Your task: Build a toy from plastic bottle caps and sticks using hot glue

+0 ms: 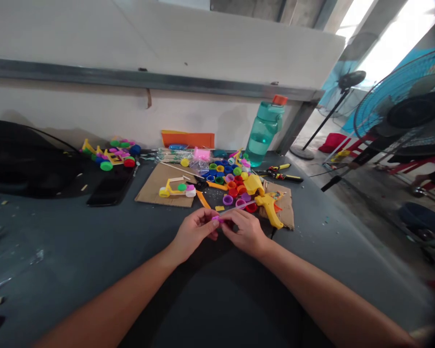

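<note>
In front of me, my left hand (195, 229) pinches a small pink-purple piece (216, 219), whose exact kind I cannot make out. My right hand (247, 231) is closed on the same piece from the other side. Just beyond my fingers lie many coloured bottle caps (227, 199). A yellow hot glue gun (271, 209) rests to the right of them, near my right hand. Left of the caps, a small wheeled model (176, 189) of yellow strips and caps sits on a piece of cardboard (150, 188).
A black phone (108, 188) and a pile of wheeled models (114, 154) are at left. Behind the caps stands a teal water bottle (260, 140), with pliers (281, 175) beside it. Beyond the table's right edge stands a large fan (402, 111).
</note>
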Demonstrator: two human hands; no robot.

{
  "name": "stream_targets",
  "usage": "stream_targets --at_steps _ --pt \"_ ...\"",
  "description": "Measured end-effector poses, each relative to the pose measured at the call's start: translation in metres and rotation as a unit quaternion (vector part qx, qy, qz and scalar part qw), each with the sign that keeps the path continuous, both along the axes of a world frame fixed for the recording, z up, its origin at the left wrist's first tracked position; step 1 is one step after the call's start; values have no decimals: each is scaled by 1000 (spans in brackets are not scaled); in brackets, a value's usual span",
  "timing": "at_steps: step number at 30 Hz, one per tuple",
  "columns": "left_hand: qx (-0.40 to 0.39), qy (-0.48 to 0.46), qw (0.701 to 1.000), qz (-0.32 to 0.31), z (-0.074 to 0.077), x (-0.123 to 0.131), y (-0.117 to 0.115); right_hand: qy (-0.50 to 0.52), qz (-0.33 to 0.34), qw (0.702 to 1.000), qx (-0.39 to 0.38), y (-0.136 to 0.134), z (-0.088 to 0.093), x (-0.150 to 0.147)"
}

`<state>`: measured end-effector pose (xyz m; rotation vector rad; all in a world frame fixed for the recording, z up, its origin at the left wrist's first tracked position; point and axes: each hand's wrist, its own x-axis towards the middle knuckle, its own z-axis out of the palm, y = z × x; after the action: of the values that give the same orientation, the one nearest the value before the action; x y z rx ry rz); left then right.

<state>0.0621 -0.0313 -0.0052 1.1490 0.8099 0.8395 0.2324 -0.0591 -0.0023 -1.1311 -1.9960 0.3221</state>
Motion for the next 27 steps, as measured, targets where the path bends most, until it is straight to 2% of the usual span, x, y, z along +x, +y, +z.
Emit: stream_targets --at_steps 5,9,11,14,17,21,24,27 --pt "-22 2 999 25 -1 0 2 36 9 999 -18 1 -1 -1" --pt "-19 1 998 60 -1 0 3 115 -41 987 -108 4 -5 -6" --pt "-5 6 998 68 -1 1 3 123 -50 982 -137 6 -5 -9" --pt "-1 6 997 79 -2 2 3 99 -71 985 -125 9 -3 -13" --pt "-21 -28 996 76 -2 2 4 61 -89 991 -74 11 -1 -15" --pt "-56 -79 994 59 -1 0 7 27 -56 998 -23 12 -1 -14" --pt "-68 -84 992 67 0 -1 8 69 -46 995 -50 12 -3 -13" --pt "-59 -80 992 73 0 -1 8 141 -50 981 -125 13 -5 -14"
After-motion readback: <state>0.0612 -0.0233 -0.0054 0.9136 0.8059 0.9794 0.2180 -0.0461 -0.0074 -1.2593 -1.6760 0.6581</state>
